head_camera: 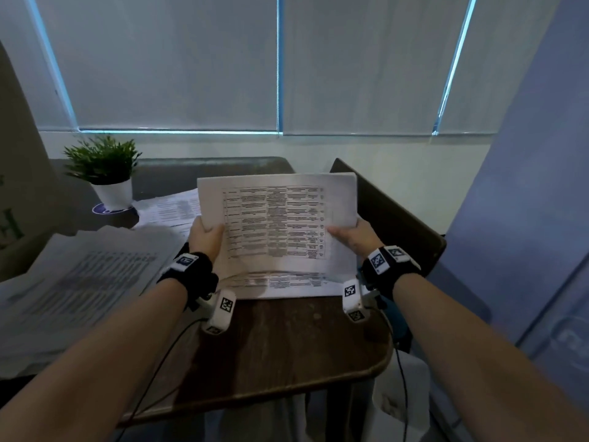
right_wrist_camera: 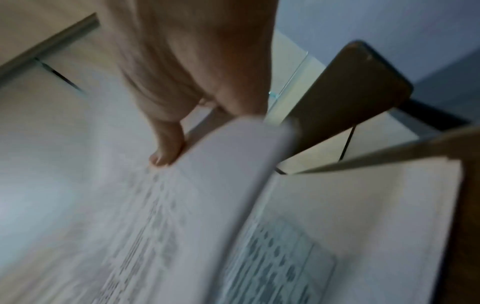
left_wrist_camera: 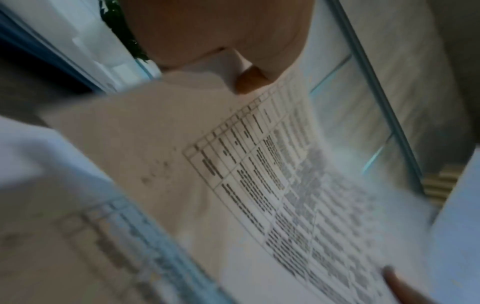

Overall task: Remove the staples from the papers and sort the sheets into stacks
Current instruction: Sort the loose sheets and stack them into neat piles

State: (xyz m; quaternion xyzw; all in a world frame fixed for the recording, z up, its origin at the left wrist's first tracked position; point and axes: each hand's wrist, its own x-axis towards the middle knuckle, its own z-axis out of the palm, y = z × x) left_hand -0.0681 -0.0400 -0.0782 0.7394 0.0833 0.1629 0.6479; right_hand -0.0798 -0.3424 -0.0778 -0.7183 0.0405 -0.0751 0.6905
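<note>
My left grip (head_camera: 207, 236) and right grip (head_camera: 357, 234) each pinching the printed sheet (head_camera: 277, 224) (table side up), above the counter (head_camera: 287, 346), another sheet (head_camera: 287, 287) beneath.

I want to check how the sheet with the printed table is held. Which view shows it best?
The head view: the whole sheet shows, upright, left hand and right hand gripping its sides. The left wrist view gives a slanted, partly blurred close-up of the table; the right wrist view shows only a blurred edge.
</note>
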